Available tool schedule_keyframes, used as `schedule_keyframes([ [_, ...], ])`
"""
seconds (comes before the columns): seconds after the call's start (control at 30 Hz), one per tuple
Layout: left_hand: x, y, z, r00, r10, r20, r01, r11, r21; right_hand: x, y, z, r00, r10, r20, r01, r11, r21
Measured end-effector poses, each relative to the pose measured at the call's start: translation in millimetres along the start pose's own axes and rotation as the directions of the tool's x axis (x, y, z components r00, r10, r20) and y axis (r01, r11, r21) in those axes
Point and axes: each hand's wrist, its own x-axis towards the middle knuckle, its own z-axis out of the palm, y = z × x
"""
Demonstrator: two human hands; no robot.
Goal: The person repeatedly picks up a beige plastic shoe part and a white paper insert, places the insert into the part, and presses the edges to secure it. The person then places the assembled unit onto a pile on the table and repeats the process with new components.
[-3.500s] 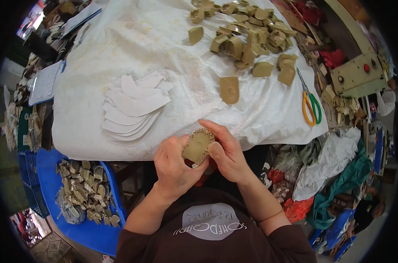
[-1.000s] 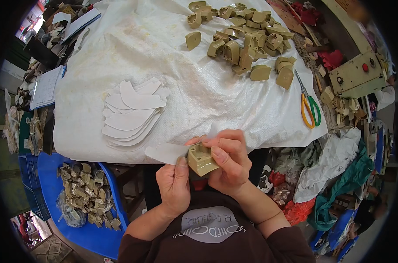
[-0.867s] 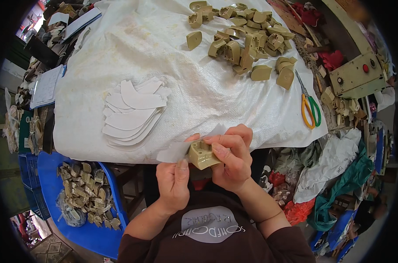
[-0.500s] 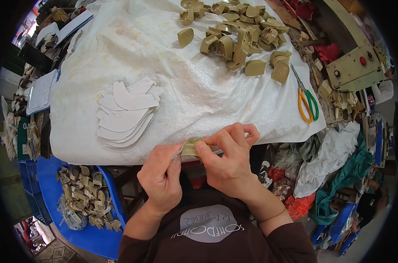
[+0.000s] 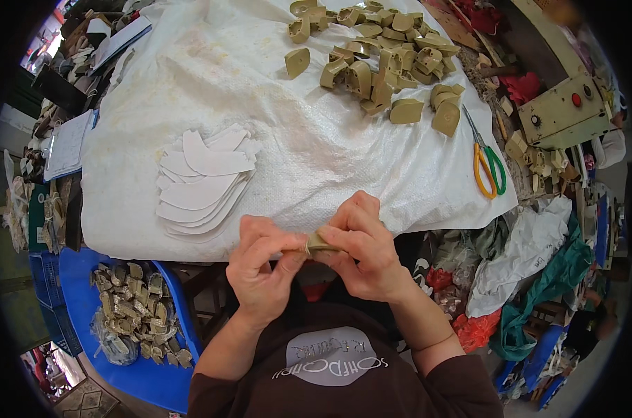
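At the tabletop's edge, six o'clock, the left hand and right hand are gripping one olive block; one pair of scissors is lying at three.

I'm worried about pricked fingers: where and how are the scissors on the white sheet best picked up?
Probably by the orange and green handle loops, with the right hand, once free, coming from the near side: the scissors lie near the right edge of the white sheet, loops toward the person, blades pointing away.

A workshop, judging by heaped olive-coloured parts, scissors and a button-studded control box.
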Motion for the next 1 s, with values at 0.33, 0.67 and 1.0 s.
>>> schedule_keyframes([
  [0.33,0,9,0,0.988,0.153,0.027,-0.155,0.985,0.082,10,-5,-9,0.986,-0.082,0.145,0.082,0.997,0.008],
  [0.67,1,-1,-26,0.979,0.200,-0.034,-0.184,0.944,0.272,8,-19,-1,0.997,0.043,-0.069,-0.048,0.996,-0.079],
  [1.0,-4,13,-13,0.954,0.250,0.164,-0.260,0.965,0.041,-25,-17,10,0.742,0.658,0.127,-0.445,0.342,0.828],
])
